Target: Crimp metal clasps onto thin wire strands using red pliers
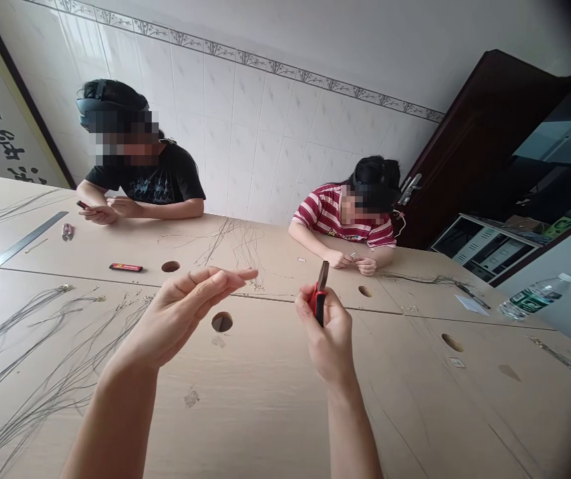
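My left hand point(188, 309) is raised above the table, palm turned inward, its fingers stretched out flat with the thumb alongside. Nothing shows in it. Level with it, my right hand point(333, 339) is closed round a pair of pliers point(322, 289) with red and black handles. The dark jaws point up and look closed. Beneath and beyond my left hand, bundles of thin dark cords point(40, 412) with small metallic ends lie on the pale wooden table point(255, 412).
Two people sit across the table, one in a black shirt point(153, 176), one in a striped shirt point(335, 213). A steel ruler point(28, 238), a red-and-black packet point(126, 267) and a water bottle point(535, 297) lie or stand there. Round holes point(222, 322) pierce the tabletop.
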A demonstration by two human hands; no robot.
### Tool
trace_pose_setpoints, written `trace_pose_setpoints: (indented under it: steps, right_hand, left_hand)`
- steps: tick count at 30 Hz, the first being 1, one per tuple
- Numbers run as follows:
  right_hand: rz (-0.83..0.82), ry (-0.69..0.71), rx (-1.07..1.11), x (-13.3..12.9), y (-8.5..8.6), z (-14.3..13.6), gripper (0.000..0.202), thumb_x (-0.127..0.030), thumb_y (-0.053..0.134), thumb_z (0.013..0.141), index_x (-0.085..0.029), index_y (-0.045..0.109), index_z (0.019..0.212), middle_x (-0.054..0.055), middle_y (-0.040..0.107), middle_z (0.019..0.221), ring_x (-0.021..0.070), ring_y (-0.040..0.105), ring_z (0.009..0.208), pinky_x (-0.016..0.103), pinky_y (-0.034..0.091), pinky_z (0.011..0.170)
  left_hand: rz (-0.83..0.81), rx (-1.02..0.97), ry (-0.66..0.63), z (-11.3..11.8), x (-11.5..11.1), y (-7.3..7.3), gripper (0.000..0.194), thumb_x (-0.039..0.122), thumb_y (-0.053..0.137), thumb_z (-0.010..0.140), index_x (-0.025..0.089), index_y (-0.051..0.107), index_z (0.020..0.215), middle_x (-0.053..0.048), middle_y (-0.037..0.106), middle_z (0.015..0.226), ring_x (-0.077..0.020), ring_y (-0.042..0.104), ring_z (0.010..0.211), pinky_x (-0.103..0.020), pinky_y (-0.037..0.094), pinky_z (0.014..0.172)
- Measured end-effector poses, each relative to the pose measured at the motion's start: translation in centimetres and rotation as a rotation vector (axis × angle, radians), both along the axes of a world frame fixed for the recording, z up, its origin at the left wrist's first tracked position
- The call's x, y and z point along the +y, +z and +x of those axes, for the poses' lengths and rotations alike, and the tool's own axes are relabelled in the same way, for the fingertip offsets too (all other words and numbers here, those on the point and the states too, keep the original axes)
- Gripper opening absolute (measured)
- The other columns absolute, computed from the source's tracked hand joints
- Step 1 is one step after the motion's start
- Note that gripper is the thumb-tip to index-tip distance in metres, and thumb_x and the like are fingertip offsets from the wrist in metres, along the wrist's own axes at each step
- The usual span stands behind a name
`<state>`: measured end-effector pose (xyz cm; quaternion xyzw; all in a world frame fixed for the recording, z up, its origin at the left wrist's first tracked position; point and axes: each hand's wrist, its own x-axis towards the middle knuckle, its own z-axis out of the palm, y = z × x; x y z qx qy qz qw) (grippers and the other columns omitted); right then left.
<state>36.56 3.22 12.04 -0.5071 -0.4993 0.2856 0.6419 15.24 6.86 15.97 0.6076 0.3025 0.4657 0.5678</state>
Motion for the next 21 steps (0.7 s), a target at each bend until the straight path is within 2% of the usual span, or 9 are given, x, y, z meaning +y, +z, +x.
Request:
trace_pose_setpoints:
  steps: [2,7,9,12,16,19,21]
  right_hand:
    - [0.018,-0.013,0.003,0.1,-0.1,0.2,0.017,-0.035,0.065,0.087,-0.021,0.058,0.092,0.002,0.062,0.089,0.0136,0.058,0.079,0.027,0.048,0.076]
    - [0.049,-0.074,0.022,0.2,-0.2,0.6,0.018,-0.036,0.065,0.085,-0.020,0.060,0.093,0.005,0.065,0.097,0.0167,0.062,0.091,0.031,0.050,0.083]
    - [0.065,-0.107,0.048,0.4,-0.3,0.9,0.020,-0.037,0.067,0.084,-0.020,0.061,0.093,0.006,0.066,0.097,0.0180,0.062,0.095,0.033,0.049,0.086]
    - [0.086,-0.150,0.091,0.6,-0.5,1.4,0.023,-0.038,0.069,0.081,-0.020,0.061,0.092,0.005,0.067,0.096,0.0184,0.063,0.095,0.033,0.049,0.087]
    - [0.071,-0.213,0.110,0.7,-0.4,1.9,0.026,-0.040,0.070,0.079,-0.019,0.061,0.092,0.004,0.066,0.093,0.0177,0.062,0.088,0.032,0.050,0.081]
    - [0.055,-0.259,0.095,0.6,-0.2,2.0,0.027,-0.041,0.069,0.079,-0.018,0.061,0.093,0.004,0.064,0.091,0.0172,0.061,0.083,0.031,0.050,0.076]
    - [0.062,-0.268,0.088,0.5,-0.1,2.0,0.028,-0.041,0.069,0.079,-0.018,0.061,0.093,0.004,0.063,0.091,0.0165,0.059,0.081,0.030,0.049,0.074]
  left_hand:
    - [0.053,0.090,-0.059,-0.9,-0.4,0.2,0.028,0.045,0.056,0.095,0.026,0.077,0.097,-0.005,0.072,0.120,-0.0247,0.055,0.129,-0.037,0.041,0.112]
    - [0.185,0.378,-0.309,-2.9,-1.5,1.1,0.029,0.041,0.051,0.098,0.029,0.078,0.097,-0.005,0.077,0.103,-0.0259,0.059,0.125,-0.037,0.052,0.102]
    - [0.225,0.442,-0.309,-3.3,-1.7,1.4,0.029,0.040,0.052,0.097,0.030,0.078,0.100,-0.005,0.077,0.106,-0.0267,0.061,0.122,-0.039,0.054,0.100]
    - [0.302,0.496,-0.167,-3.6,-1.8,1.7,0.027,0.039,0.055,0.094,0.029,0.079,0.099,-0.006,0.077,0.106,-0.0273,0.068,0.111,-0.038,0.058,0.093]
    - [0.405,0.435,0.044,-4.2,-1.6,1.4,0.025,0.039,0.057,0.092,0.030,0.080,0.094,-0.005,0.078,0.091,-0.0246,0.075,0.092,-0.035,0.063,0.081]
    - [0.384,0.440,0.231,-4.4,-1.4,0.9,0.023,0.044,0.062,0.088,0.030,0.080,0.092,-0.006,0.078,0.093,-0.0258,0.075,0.091,-0.039,0.064,0.081]
    - [0.329,0.337,0.430,-4.1,-1.4,0.6,0.024,0.047,0.073,0.079,0.026,0.081,0.087,-0.009,0.078,0.092,-0.0293,0.075,0.089,-0.044,0.063,0.083]
